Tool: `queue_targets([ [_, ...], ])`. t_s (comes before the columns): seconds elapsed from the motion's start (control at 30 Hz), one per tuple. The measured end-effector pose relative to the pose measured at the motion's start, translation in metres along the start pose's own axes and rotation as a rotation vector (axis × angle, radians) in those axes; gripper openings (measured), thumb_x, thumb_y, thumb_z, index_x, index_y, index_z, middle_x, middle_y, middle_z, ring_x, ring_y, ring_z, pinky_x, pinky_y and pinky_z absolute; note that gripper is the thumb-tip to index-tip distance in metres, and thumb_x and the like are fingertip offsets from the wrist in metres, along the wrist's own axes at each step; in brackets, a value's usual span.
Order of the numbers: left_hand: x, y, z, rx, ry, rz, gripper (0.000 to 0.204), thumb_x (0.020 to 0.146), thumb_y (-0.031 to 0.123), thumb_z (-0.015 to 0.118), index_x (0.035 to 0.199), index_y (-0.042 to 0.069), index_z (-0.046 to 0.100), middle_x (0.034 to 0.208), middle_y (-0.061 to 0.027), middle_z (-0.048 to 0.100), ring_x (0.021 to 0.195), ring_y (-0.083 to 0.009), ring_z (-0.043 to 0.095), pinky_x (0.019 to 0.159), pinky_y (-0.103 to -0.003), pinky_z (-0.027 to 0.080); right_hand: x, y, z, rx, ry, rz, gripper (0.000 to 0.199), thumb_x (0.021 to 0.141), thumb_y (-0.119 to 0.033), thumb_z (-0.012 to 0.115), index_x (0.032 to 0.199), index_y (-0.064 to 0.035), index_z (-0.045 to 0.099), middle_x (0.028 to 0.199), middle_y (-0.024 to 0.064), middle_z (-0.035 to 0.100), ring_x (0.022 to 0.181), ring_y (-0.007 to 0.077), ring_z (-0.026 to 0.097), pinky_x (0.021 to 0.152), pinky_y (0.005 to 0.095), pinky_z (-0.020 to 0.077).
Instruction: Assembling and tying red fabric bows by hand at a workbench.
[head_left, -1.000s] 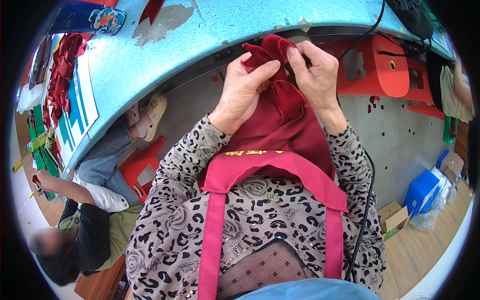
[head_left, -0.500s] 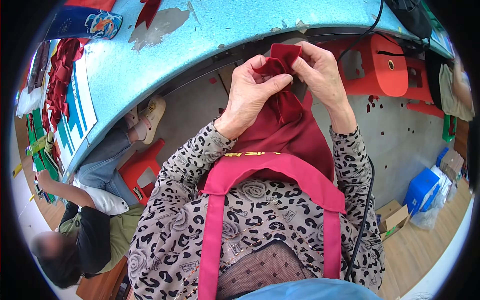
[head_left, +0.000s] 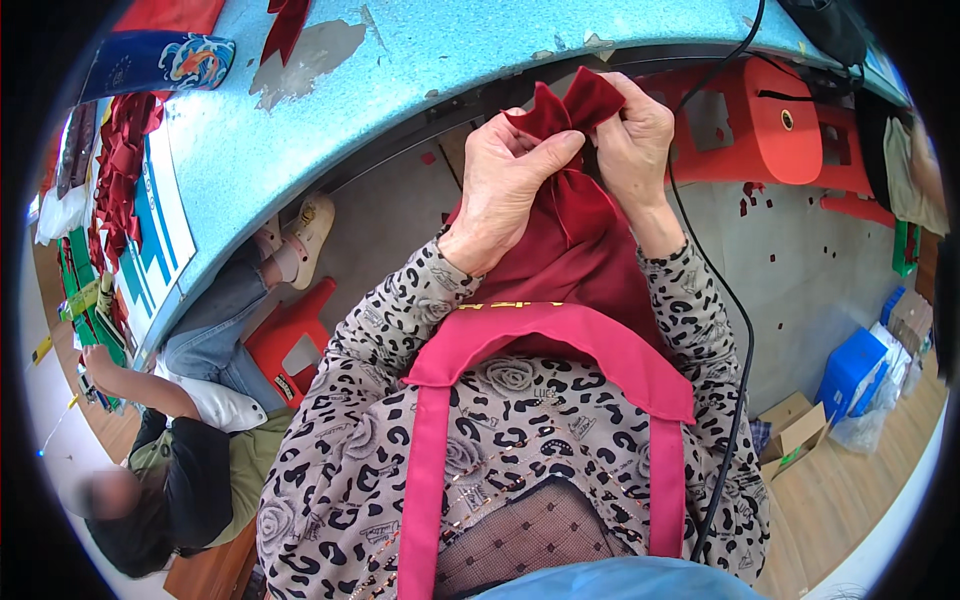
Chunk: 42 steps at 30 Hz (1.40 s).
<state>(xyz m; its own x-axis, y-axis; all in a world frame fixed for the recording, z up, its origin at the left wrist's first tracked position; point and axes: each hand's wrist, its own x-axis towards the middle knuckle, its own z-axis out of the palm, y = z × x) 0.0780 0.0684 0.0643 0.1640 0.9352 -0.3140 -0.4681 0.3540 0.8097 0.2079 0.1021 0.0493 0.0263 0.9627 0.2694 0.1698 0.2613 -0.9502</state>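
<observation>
A dark red velvet ribbon bow (head_left: 575, 112) is held up in front of me between both hands. My left hand (head_left: 505, 180) pinches the bow near its middle, thumb pressed over the fabric. My right hand (head_left: 635, 145) grips the loop on its right side, fingers curled round it and partly hidden. The ribbon's tails hang below the hands, over the dark red apron (head_left: 600, 275) I wear. Another strip of the same red ribbon (head_left: 287, 30) lies on the blue table (head_left: 410, 50) ahead.
A pile of red bows (head_left: 122, 185) lies on the table at the left beside a dark blue cylinder (head_left: 155, 65). A co-worker (head_left: 190, 470) sits at the left. Red stools (head_left: 750, 120) stand right; a black cable (head_left: 735, 300) runs down beside my right arm.
The bow's two loops have spread apart and stand up more clearly. My right hand has shifted slightly and its fingers have curled in more. Both hands keep their hold.
</observation>
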Motion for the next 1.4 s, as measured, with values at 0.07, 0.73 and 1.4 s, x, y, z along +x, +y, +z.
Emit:
queue_targets([
  [0.07, 0.008, -0.012, -0.003, -0.041, 0.012, 0.000, 0.024, 0.078, 0.007, 0.070, 0.098, 0.002, 0.057, 0.084, -0.0031, 0.063, 0.073, -0.0068, 0.058, 0.069, -0.020, 0.047, 0.001, 0.010, 0.001, -0.007, 0.046, -0.017, 0.012, 0.086, -0.002, 0.052, 0.089, 0.0008, 0.063, 0.063, -0.0015, 0.056, 0.056, 0.0018, 0.047, 0.049, 0.0183, 0.0371],
  [0.73, 0.013, -0.001, 0.034, -0.281, 0.099, 0.132, 0.015, 0.080, 0.000, 0.065, 0.090, 0.005, 0.055, 0.087, -0.0034, 0.064, 0.076, -0.0068, 0.059, 0.070, -0.021, 0.047, 0.028, 0.003, -0.009, -0.304, 0.218, -0.321, 0.004, 0.076, -0.003, 0.056, 0.076, -0.0036, 0.060, 0.056, 0.0129, 0.054, 0.049, 0.0270, 0.056, 0.046, 0.0310, 0.0427],
  [1.4, 0.014, 0.024, 0.025, -0.199, 0.083, 0.090, 0.018, 0.078, 0.000, 0.067, 0.090, 0.005, 0.054, 0.085, -0.0049, 0.064, 0.075, -0.0095, 0.060, 0.069, -0.022, 0.048, 0.048, -0.017, -0.020, -0.241, -0.053, -0.266, 0.015, 0.080, 0.003, 0.053, 0.092, 0.0017, 0.061, 0.076, 0.0055, 0.064, 0.067, 0.0090, 0.059, 0.063, 0.0234, 0.0478],
])
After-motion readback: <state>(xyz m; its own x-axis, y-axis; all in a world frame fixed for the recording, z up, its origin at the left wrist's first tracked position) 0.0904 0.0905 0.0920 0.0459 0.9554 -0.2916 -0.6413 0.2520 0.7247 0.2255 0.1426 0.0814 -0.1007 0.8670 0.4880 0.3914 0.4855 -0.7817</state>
